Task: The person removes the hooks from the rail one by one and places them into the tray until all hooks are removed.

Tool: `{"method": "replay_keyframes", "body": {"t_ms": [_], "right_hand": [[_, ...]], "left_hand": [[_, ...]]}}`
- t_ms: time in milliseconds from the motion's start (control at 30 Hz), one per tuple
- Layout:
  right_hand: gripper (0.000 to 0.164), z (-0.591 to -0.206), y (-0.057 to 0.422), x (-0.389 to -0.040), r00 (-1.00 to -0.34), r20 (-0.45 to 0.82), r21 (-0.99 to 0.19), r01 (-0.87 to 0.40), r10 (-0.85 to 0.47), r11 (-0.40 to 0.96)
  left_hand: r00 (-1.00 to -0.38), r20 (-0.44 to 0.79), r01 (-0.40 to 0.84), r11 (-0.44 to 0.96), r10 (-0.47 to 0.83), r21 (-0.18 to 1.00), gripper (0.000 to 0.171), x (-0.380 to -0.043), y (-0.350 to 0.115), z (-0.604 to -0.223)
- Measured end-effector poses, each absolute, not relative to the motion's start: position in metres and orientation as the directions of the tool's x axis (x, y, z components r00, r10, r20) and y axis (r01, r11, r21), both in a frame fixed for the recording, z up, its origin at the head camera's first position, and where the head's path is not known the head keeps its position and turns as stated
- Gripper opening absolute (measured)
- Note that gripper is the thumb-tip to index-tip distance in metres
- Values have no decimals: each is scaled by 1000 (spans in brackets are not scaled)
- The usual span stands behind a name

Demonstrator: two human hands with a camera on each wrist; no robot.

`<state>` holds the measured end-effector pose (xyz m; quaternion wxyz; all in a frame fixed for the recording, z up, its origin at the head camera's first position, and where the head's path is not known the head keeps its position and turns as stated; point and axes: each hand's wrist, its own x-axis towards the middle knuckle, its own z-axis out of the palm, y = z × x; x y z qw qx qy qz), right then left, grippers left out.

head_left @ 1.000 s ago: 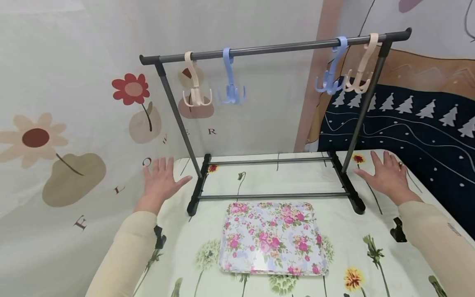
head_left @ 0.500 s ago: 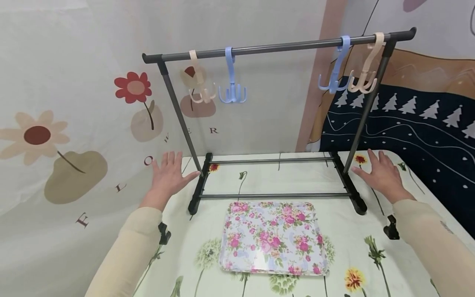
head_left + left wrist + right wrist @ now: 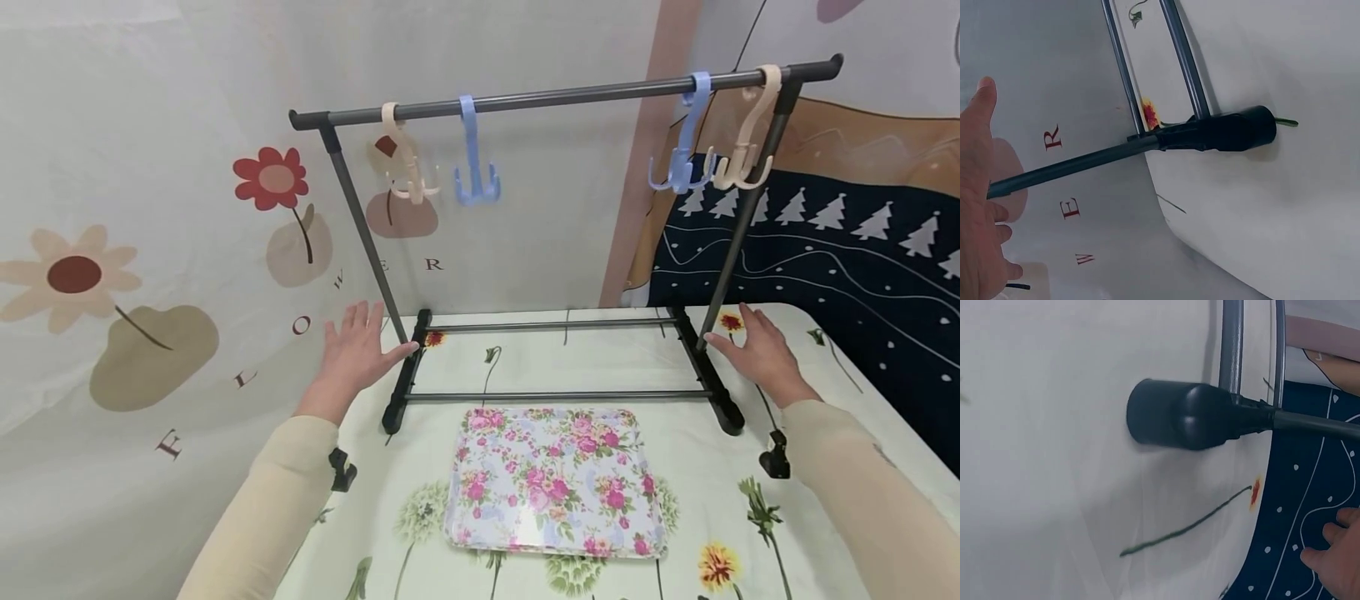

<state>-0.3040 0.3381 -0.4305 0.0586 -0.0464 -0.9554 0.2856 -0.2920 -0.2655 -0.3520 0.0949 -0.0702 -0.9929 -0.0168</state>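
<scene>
A dark grey metal hanging rack (image 3: 570, 95) stands on the table in the head view, with black feet. My left hand (image 3: 351, 357) is spread beside its left post, thumb extended toward the post's foot. Beside the right post is my right hand (image 3: 761, 354), its fingers straight and thumb toward the post. Whether either thumb touches the rack I cannot tell. In the left wrist view, the left post (image 3: 1079, 164) runs up behind my hand. From the top bar hang cream hooks (image 3: 748, 129) and blue hooks (image 3: 472, 154), a pair near each end, all multi-pronged.
In front of the rack lies a flat rectangular pile (image 3: 555, 475) with a pink floral print. Flower patterns cover the white tablecloth (image 3: 750, 533). A printed curtain (image 3: 180, 125) hangs behind, and dark blue fabric with white trees (image 3: 847, 283) lies at the right.
Both hands have moved inward, closer to the rack's posts. The hanging hooks have swung and turned slightly. The rack and floral pile have stayed in place.
</scene>
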Motion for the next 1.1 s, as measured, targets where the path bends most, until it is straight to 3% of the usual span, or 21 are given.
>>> {"method": "replay_keyframes", "body": {"t_ms": [233,467,1100], "right_hand": [[93,-436,334,-311,-990,99,-623,21,105,782],[86,-440,329,-315,-987,90,-680,36,132,732],[69,-446,318,-327,-954,65,-931,48,293,363]], "left_hand": [[-971,191,156,987,143,51,102,-291,-255,-349],[-973,193,161,974,129,161,101,-293,-249,-351],[-978,186,163,891,90,424,97,-287,-236,-348]]}}
